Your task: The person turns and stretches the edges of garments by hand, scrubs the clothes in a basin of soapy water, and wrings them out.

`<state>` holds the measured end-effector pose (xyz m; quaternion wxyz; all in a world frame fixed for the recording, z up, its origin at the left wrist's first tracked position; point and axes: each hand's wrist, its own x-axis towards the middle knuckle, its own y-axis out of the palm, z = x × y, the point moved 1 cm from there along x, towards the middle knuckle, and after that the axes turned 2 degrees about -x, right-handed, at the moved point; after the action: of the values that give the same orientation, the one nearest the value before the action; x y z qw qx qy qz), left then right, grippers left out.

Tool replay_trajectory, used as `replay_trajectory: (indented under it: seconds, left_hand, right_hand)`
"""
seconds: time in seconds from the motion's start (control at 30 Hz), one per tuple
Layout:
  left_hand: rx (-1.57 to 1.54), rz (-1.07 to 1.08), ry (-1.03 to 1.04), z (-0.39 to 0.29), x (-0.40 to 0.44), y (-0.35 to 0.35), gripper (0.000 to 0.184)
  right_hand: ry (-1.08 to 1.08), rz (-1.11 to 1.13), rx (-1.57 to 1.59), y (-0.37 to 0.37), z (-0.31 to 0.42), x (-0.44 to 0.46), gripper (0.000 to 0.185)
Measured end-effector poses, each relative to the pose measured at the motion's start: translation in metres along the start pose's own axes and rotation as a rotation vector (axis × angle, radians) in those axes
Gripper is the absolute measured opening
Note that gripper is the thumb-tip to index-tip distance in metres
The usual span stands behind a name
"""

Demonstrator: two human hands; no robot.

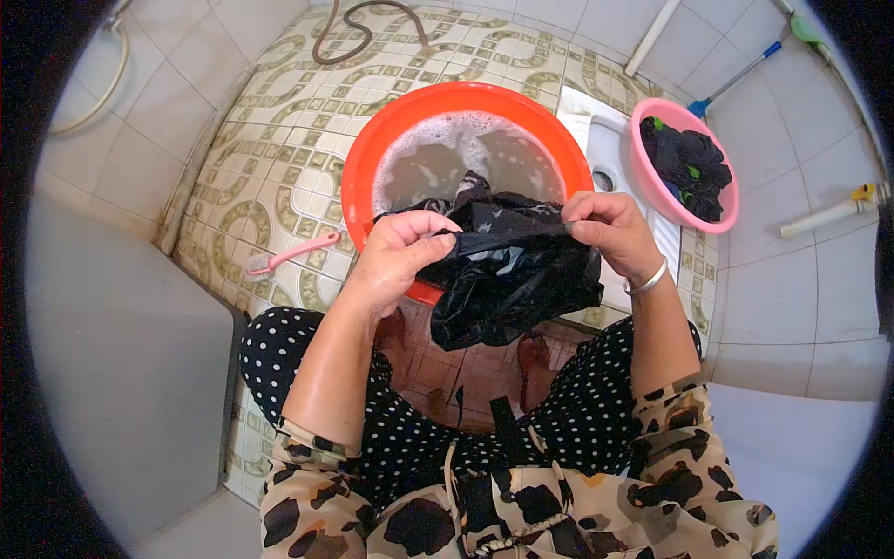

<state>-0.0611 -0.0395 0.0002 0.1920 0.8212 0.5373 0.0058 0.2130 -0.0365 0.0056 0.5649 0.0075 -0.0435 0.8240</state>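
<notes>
- Loosely, the black garment [517, 303] hangs stretched between both hands, over the near rim of the orange-red basin [359, 177].
- Left hand [402, 250]: thumb and bent fingers pinch the cloth's upper edge.
- Right hand [615, 231]: thumb and forefinger pinch its other end, knuckles raised.
- Both forearms slant forward and inward above the dotted trousers [419, 419].

Hidden and clipped bits, washing area

Black garment [521, 303] bunched up, type can't be told; covers part of orange basin's [358, 177] near rim. Pale patch within its folds: too small to identify. Water [424, 172] murky, bottom unreadable. Pink basin [651, 182] blocks part of squat toilet [582, 104]. Dark clothes [689, 158] heaped, no count possible. Brown hose [322, 35] cut at top edge. Dark item [886, 270], far right, clipped, unclear.
</notes>
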Motion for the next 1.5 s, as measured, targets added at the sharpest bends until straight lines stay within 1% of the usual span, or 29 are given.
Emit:
replay_trajectory:
  seconds: [0.07, 0.1, 0.17, 0.2, 0.27, 0.3, 0.37, 0.4, 0.47, 0.5, 0.57, 0.6, 0.63, 0.7, 0.73, 0.83, 0.97, 1.07, 1.13, 1.17, 1.2, 1.23, 1.27, 1.37, 1.5]
  left_hand:
    - [-0.014, 0.019, 0.011, 0.001, 0.0, 0.0, 0.013]
    - [-0.014, 0.02, 0.011, 0.001, -0.001, 0.0, 0.013]
    - [0.083, -0.026, 0.133, 0.001, -0.003, 0.001, 0.016]
    - [0.083, -0.027, 0.132, 0.001, -0.003, 0.001, 0.016]
    - [0.217, -0.083, 0.303, 0.001, -0.003, 0.002, 0.012]
    - [0.217, -0.081, 0.301, 0.003, -0.002, 0.001, 0.012]
    - [0.376, -0.083, 0.454, 0.005, -0.001, -0.001, 0.012]
    - [0.376, -0.082, 0.453, 0.005, -0.001, 0.001, 0.012]
    - [0.522, -0.088, 0.592, 0.003, -0.003, 0.006, 0.012]
    - [0.521, -0.087, 0.591, 0.002, -0.005, 0.009, 0.012]
    - [0.638, -0.108, 0.558, 0.0, -0.01, 0.014, 0.011]
    - [0.656, -0.14, 0.6, 0.002, -0.011, 0.018, 0.013]
    - [0.656, -0.139, 0.6, 0.004, -0.013, 0.022, 0.013]
    - [0.763, -0.235, 0.678, 0.009, -0.015, 0.029, 0.014]
    - [0.817, -0.263, 0.763, 0.012, -0.014, 0.03, 0.017]
    - [0.876, -0.293, 0.817, 0.012, -0.015, 0.032, 0.016]
    - [0.872, -0.3, 0.855, 0.011, -0.017, 0.035, 0.017]
    - [0.93, -0.264, 0.829, 0.012, -0.019, 0.036, 0.018]
    - [0.969, -0.227, 0.913, 0.019, -0.018, 0.034, 0.02]
    - [0.968, -0.228, 0.913, 0.02, -0.018, 0.035, 0.02]
    - [0.976, -0.186, 0.959, 0.021, -0.019, 0.036, 0.022]
    - [0.982, -0.143, 1.004, 0.022, -0.02, 0.037, 0.023]
    - [0.957, -0.126, 1.0, 0.023, -0.022, 0.041, 0.025]
    - [0.971, -0.071, 1.014, 0.027, -0.023, 0.046, 0.024]
    - [0.98, -0.063, 1.014, 0.028, -0.024, 0.046, 0.022]
  right_hand:
    - [0.037, -0.116, -0.023, 0.0, -0.001, -0.001, 0.008]
    - [0.037, -0.116, -0.023, 0.001, 0.002, -0.002, 0.008]
    - [0.106, -0.033, -0.082, 0.004, 0.011, -0.004, 0.01]
    - [0.106, -0.032, -0.081, 0.006, 0.011, -0.005, 0.01]
    - [-0.019, -0.058, -0.331, 0.008, 0.013, -0.005, 0.009]
    - [-0.018, -0.06, -0.331, 0.01, 0.014, -0.004, 0.009]
    - [-0.271, -0.163, -0.538, 0.014, 0.017, -0.002, 0.009]
    - [-0.27, -0.164, -0.538, 0.015, 0.018, -0.002, 0.009]
    - [-0.382, -0.292, -0.72, 0.018, 0.021, -0.002, 0.012]
    - [-0.38, -0.293, -0.72, 0.021, 0.019, -0.002, 0.012]
    - [-0.439, -0.414, -0.821, 0.025, 0.015, -0.002, 0.016]
    - [-0.437, -0.415, -0.822, 0.027, 0.013, -0.002, 0.016]
    - [-0.436, -0.441, -0.821, 0.029, 0.011, -0.002, 0.017]
    - [-0.435, -0.466, -0.82, 0.03, 0.007, -0.002, 0.018]
    - [-0.462, -0.492, -0.834, 0.03, 0.006, -0.002, 0.018]
    - [-0.513, -0.526, -0.862, 0.031, 0.004, -0.002, 0.019]
    - [-0.555, -0.534, -0.87, 0.034, 0.003, -0.004, 0.019]
    - [-0.573, -0.53, -0.863, 0.034, 0.0, -0.004, 0.019]
    - [-0.586, -0.529, -0.864, 0.035, -0.001, -0.004, 0.019]
    - [-0.598, -0.528, -0.865, 0.035, -0.001, -0.004, 0.019]
    - [-0.598, -0.528, -0.865, 0.035, -0.001, -0.003, 0.019]
    - [-0.541, -0.507, -0.858, 0.034, -0.002, -0.002, 0.019]
    - [-0.483, -0.487, -0.851, 0.033, -0.002, -0.002, 0.019]
    - [-0.499, -0.434, -0.859, 0.03, -0.002, -0.001, 0.018]
    - [-0.468, -0.426, -0.892, 0.025, -0.002, -0.002, 0.019]
